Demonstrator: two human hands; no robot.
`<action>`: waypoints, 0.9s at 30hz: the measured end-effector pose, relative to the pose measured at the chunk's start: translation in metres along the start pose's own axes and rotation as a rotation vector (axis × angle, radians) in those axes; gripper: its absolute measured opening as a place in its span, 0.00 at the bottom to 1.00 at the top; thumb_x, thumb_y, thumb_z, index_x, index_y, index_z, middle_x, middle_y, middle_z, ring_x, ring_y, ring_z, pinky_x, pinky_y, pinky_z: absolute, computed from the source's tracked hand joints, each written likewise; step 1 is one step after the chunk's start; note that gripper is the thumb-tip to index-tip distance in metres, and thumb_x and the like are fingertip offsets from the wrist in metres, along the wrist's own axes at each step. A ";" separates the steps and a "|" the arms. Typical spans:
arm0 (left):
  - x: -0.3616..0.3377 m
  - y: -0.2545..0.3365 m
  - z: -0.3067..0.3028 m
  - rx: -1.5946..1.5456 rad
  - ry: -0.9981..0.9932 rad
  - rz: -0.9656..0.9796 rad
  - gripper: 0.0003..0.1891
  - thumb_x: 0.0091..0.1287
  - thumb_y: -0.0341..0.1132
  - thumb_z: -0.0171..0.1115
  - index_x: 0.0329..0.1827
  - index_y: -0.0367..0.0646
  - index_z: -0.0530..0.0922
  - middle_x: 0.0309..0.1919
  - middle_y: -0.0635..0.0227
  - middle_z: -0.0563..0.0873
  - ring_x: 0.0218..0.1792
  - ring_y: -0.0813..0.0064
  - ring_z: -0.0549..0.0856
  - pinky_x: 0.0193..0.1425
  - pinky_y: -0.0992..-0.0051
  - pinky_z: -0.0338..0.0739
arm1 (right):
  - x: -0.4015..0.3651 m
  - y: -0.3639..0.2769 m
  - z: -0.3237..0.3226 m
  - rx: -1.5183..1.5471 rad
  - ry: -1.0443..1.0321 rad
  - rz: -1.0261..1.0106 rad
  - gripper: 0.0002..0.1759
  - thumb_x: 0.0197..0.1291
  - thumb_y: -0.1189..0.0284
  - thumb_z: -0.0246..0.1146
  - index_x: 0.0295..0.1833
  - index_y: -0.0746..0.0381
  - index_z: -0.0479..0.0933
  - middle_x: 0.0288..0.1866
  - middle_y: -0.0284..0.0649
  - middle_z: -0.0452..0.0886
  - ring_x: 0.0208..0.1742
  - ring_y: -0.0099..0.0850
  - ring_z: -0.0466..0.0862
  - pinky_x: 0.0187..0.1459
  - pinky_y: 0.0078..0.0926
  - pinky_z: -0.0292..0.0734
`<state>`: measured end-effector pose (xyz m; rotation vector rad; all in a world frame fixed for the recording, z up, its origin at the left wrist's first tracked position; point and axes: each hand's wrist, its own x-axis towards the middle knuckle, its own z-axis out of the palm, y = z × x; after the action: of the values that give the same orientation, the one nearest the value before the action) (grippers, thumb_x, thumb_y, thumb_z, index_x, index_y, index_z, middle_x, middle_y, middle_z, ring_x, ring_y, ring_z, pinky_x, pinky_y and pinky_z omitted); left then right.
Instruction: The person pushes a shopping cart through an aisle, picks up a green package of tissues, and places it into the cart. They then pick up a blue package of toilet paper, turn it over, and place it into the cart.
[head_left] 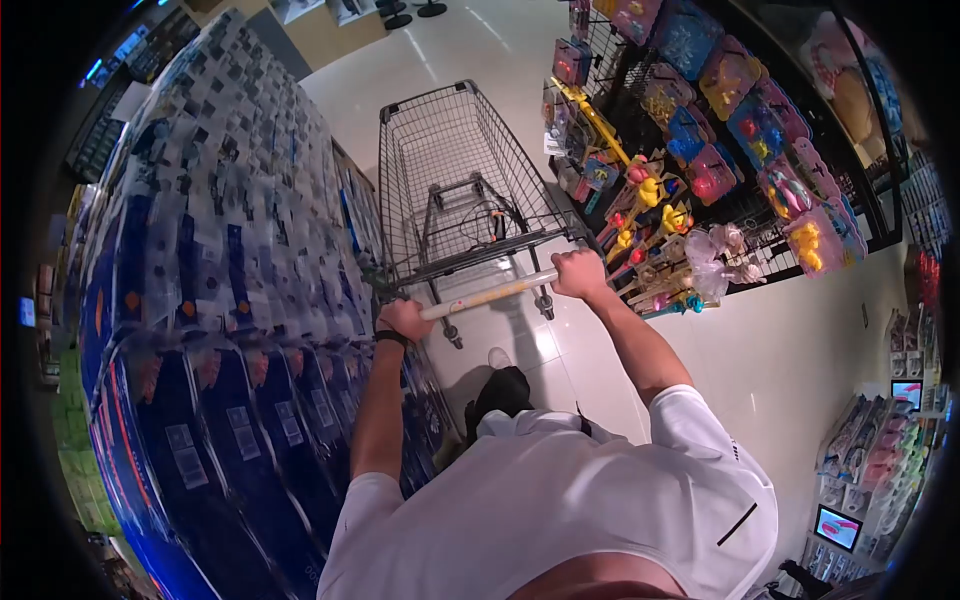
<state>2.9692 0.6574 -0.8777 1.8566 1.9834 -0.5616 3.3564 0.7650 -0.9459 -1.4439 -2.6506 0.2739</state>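
Note:
An empty wire shopping cart (455, 165) stands ahead of me, its pale handle bar (490, 294) nearest my body. My left hand (405, 319), with a dark band at the wrist, is wrapped round the left end of the bar. At the bar's right end, my right hand (579, 273) is closed round it. Both arms reach forward from a white T-shirt. Through the cart's wire mesh the frame, wheels and floor can be seen.
Tall stacks of blue and white packages (240, 270) rise close along the left. A black rack of colourful hanging toys (700, 130) stands close on the right. Pale tiled floor (440, 45) runs beyond the cart. More shelves with small screens (838, 527) are at the lower right.

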 end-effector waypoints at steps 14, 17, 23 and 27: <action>0.196 -0.070 -0.102 -0.020 0.091 -0.032 0.23 0.58 0.57 0.67 0.46 0.50 0.92 0.40 0.56 0.93 0.45 0.54 0.92 0.53 0.56 0.87 | 0.227 0.047 -0.005 0.065 -0.065 0.075 0.12 0.47 0.64 0.65 0.35 0.58 0.87 0.33 0.50 0.89 0.38 0.50 0.90 0.50 0.47 0.83; 0.192 -0.065 -0.111 -0.074 0.056 -0.027 0.22 0.58 0.57 0.67 0.43 0.50 0.92 0.39 0.56 0.93 0.45 0.53 0.92 0.52 0.55 0.87 | 0.232 0.052 0.006 0.087 0.103 0.001 0.09 0.43 0.64 0.65 0.28 0.58 0.81 0.29 0.48 0.87 0.32 0.46 0.88 0.46 0.44 0.81; 0.199 -0.064 -0.105 -0.046 0.000 0.002 0.19 0.60 0.54 0.64 0.42 0.52 0.91 0.36 0.57 0.93 0.41 0.54 0.93 0.48 0.53 0.86 | 0.247 0.074 0.022 0.119 0.210 -0.113 0.10 0.35 0.63 0.66 0.24 0.55 0.76 0.23 0.40 0.79 0.30 0.41 0.83 0.39 0.40 0.75; 0.235 -0.058 -0.119 -0.110 0.048 -0.034 0.19 0.61 0.54 0.63 0.41 0.51 0.91 0.37 0.56 0.93 0.39 0.54 0.93 0.47 0.54 0.86 | 0.296 0.099 0.022 0.150 0.260 -0.135 0.09 0.33 0.67 0.67 0.22 0.55 0.74 0.22 0.39 0.78 0.28 0.41 0.82 0.39 0.40 0.74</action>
<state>2.8963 0.9163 -0.8959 1.7894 2.0369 -0.4126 3.2729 1.0641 -0.9848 -1.1633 -2.4464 0.2479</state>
